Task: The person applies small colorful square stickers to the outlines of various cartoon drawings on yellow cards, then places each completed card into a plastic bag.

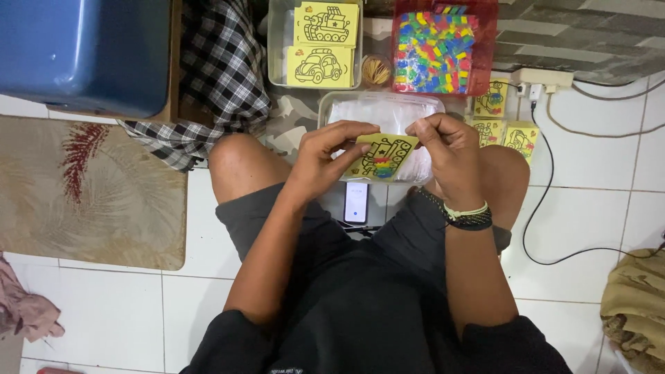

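Observation:
I sit cross-legged on a white tiled floor. Both hands hold one small yellow card [383, 156] with a black tank outline, partly filled with coloured stripes. My left hand [331, 156] pinches its left edge. My right hand [444, 152] grips its upper right corner. The card hovers over a grey tray [325, 105] filled with clear plastic sleeves [388, 111].
A tray [277, 41] holds yellow picture cards [325, 24]. Beside it are a red box [485, 62] of coloured pieces, a rubber band bundle [377, 70], more yellow cards [504, 131], a phone [357, 202], a power strip [544, 77] with cables, a blue tub [83, 52], a mat [83, 190].

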